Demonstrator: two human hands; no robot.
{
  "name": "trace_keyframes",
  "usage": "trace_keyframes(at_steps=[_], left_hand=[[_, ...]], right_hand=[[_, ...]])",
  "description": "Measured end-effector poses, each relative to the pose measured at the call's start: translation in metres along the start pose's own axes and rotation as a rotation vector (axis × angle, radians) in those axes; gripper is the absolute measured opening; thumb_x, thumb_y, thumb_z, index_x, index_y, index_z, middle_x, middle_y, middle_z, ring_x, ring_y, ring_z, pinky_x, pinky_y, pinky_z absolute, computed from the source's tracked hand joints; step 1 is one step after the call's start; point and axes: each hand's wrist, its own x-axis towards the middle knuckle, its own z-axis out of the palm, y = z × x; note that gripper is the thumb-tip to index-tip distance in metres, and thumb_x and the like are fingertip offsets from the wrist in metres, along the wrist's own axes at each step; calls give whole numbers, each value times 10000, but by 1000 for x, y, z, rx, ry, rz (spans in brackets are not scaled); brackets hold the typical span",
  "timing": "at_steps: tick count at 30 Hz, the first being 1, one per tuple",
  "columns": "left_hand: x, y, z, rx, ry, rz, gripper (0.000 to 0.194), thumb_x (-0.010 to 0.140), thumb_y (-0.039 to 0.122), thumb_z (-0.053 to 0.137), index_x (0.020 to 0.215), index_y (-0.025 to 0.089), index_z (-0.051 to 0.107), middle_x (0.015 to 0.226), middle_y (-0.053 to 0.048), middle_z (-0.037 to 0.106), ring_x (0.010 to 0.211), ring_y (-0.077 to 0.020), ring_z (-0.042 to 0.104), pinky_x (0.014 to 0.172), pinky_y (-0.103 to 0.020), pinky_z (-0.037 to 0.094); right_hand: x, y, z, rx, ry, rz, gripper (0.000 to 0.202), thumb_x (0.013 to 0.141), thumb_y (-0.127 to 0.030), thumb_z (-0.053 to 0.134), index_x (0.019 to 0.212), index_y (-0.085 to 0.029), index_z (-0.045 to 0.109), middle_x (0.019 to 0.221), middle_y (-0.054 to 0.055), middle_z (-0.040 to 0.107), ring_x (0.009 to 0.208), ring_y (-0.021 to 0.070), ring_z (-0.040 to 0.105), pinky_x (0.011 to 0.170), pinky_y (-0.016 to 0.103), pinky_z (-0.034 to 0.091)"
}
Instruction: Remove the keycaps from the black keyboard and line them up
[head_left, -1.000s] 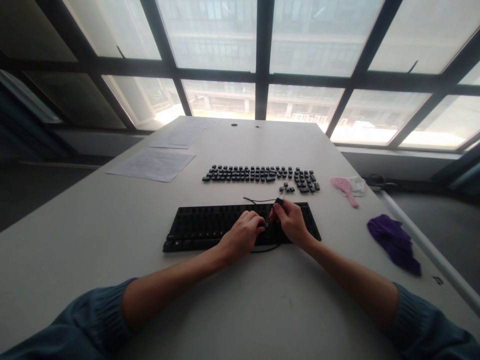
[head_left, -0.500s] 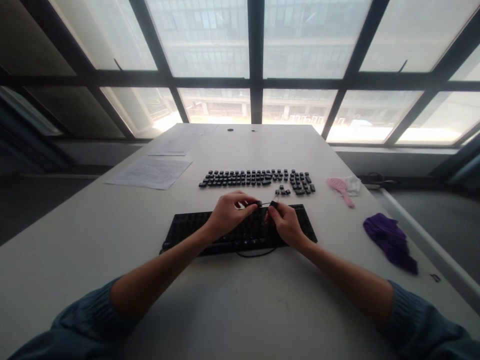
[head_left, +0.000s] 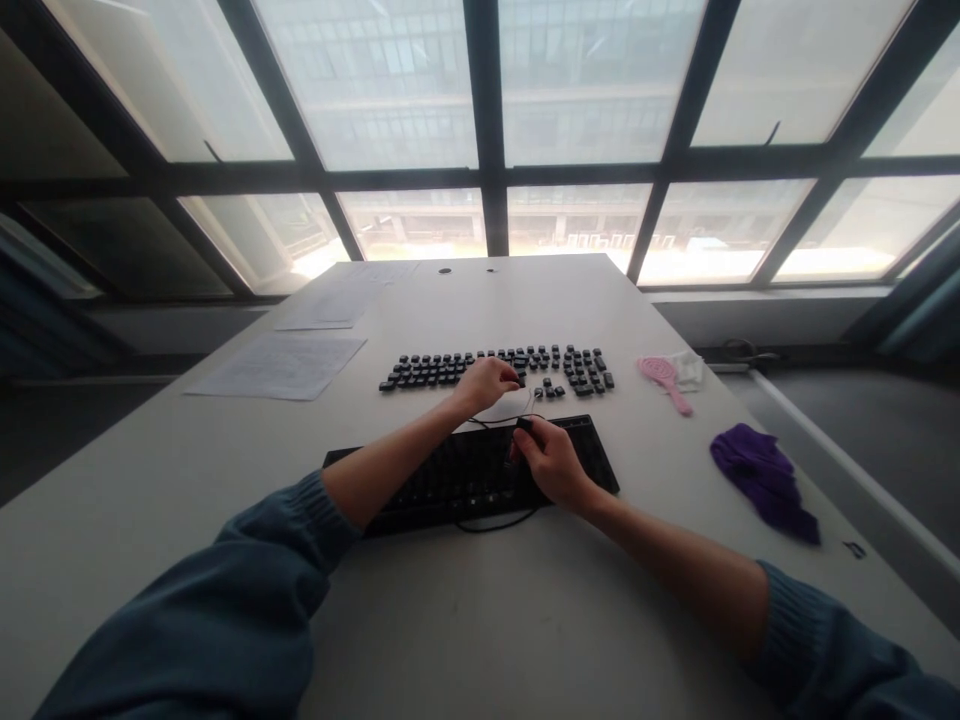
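A black keyboard [head_left: 442,490] lies near the middle of the white table, with rows of loose black keycaps [head_left: 427,371] behind it. My left hand [head_left: 486,385] reaches over to the keycap rows, its fingertips pinched round a small black keycap at their near edge. Above the keyboard's right half, my right hand [head_left: 551,458] grips a small dark tool with thin wire prongs, and a black piece shows at its fingertips. A smaller keycap group [head_left: 550,390] sits just beyond that hand.
White papers [head_left: 277,366] lie at the left. To the right are a pink hairbrush [head_left: 663,377] on a clear wrapper [head_left: 688,371], a purple cloth [head_left: 765,482] and a small dark item [head_left: 854,549]. Large windows stand beyond the table.
My left hand has moved away from my right hand, forward to the keycap rows, carrying a keycap. My right hand stays over the keyboard. The whole view has shifted slightly.
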Motion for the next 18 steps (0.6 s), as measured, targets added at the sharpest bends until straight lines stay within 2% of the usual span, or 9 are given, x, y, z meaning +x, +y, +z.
trace_keyframes(at_steps=[5,13,18], left_hand=[[6,2,10,80,-56,-29,163,755,246,718,894,209,796,839,-44,759,799,-186,681,759,-261,508],[5,11,10,310,-34,15,214,776,319,665,925,239,795,966,-57,754,941,-229,671,844,-285,505],[3,10,10,337,-21,44,218,786,332,652,926,238,790,967,-58,751,972,-243,662,856,-306,511]], right_hand=[[0,-2,-1,12,-2,6,265,942,-322,525,713,-199,577,658,13,633,603,159,570,614,265,444],[1,-3,-1,5,-14,-12,270,943,-309,521,708,-189,574,659,12,628,621,156,578,642,261,447],[1,-1,0,10,-22,-2,251,946,-287,521,719,-191,569,663,8,635,614,154,577,626,260,439]])
